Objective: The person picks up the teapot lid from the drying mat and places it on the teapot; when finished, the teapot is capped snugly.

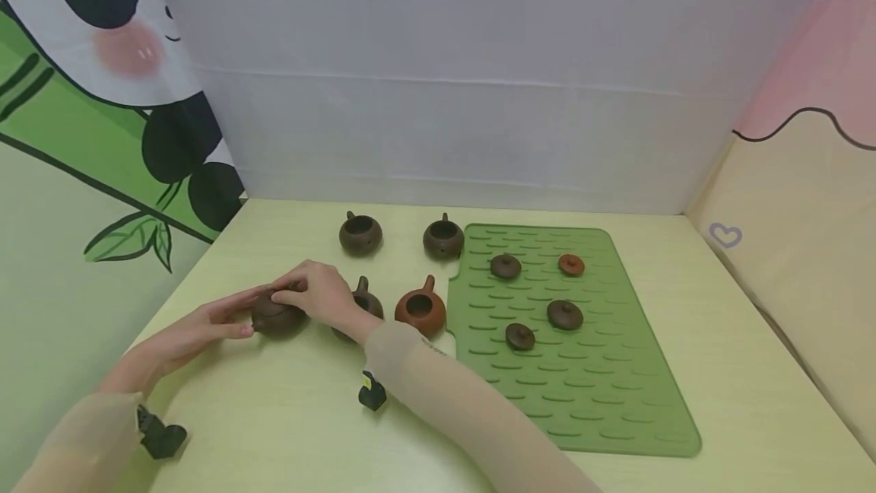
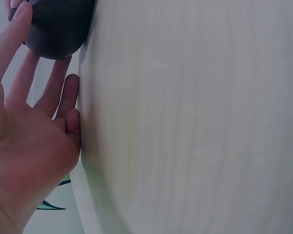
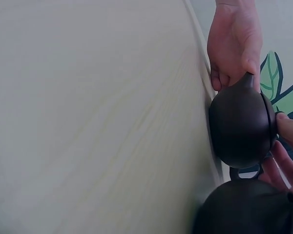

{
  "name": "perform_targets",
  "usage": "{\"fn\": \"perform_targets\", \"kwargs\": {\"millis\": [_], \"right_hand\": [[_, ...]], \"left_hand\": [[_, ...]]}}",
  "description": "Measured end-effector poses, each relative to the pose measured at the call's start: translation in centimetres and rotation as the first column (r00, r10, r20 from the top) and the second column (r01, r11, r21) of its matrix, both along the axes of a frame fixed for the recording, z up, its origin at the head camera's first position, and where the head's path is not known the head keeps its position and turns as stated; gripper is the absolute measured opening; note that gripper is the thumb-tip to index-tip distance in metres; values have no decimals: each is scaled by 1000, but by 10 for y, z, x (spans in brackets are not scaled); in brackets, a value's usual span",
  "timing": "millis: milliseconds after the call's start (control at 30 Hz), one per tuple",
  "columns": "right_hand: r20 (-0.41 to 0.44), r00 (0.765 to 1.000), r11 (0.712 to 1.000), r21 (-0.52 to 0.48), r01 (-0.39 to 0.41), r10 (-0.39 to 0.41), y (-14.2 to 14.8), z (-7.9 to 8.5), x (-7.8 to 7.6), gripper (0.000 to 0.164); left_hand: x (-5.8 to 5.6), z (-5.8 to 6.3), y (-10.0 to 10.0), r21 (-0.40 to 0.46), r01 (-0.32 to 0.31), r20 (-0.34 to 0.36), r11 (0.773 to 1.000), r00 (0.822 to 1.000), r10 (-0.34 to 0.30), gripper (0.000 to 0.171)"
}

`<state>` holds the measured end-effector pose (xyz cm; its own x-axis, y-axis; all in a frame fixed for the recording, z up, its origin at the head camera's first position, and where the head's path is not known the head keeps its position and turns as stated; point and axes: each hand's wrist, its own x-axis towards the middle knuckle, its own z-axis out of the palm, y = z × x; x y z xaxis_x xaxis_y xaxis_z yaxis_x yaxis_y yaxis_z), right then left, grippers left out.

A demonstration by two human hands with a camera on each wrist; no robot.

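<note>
A dark brown teapot [image 1: 274, 319] stands at the left of the table, its lid [image 3: 269, 114] seated on top with the knob up. My left hand [image 1: 198, 332] holds the pot from the left, the thumb at the spout [image 3: 245, 83] and the fingers reaching behind the body. Over the top, my right hand [image 1: 325, 294] pinches the lid's knob between thumb and fingers. Under the right wrist stands a second dark teapot [image 1: 369, 303], partly hidden. Beside it is a reddish-brown teapot [image 1: 420, 313] with its opening uncovered.
Two more lidless dark teapots [image 1: 360, 234] stand toward the back. On the right a green ridged mat [image 1: 602, 417] carries several loose lids, among them a reddish one [image 1: 571, 265] and a dark one [image 1: 564, 315]. A white cloth wall [image 1: 438, 135] closes off the back.
</note>
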<state>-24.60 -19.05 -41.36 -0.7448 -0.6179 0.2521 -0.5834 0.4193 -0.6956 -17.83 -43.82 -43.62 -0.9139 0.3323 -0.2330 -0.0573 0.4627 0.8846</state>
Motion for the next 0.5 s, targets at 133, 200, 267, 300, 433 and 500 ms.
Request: {"fn": "perform_targets", "kwargs": {"millis": [133,200,267,300,433,500], "right_hand": [[-22,999,999,18,-33,33,0,2,-1,22],[-34,998,999,28,-45,46,0,2,-2,22],[-38,998,998,34,-48,49,0,2,-2,22],[-39,998,998,38,-48,49,0,3,-1,21],[-42,997,997,51,-58,60,1,5,-1,22],[-35,996,995,57,-86,88,3,7,-1,23]], "left_hand": [[1,4,2,0,8,-7,1000,1000,-8,67],[1,4,3,-4,6,-10,1000,1000,-6,67],[2,4,3,-4,5,-12,1000,1000,-5,67],[2,3,3,-5,4,-12,1000,1000,-4,67],[0,4,2,-23,7,-8,1000,1000,-8,67],[1,6,2,-43,14,-11,999,1000,-15,68]]}}
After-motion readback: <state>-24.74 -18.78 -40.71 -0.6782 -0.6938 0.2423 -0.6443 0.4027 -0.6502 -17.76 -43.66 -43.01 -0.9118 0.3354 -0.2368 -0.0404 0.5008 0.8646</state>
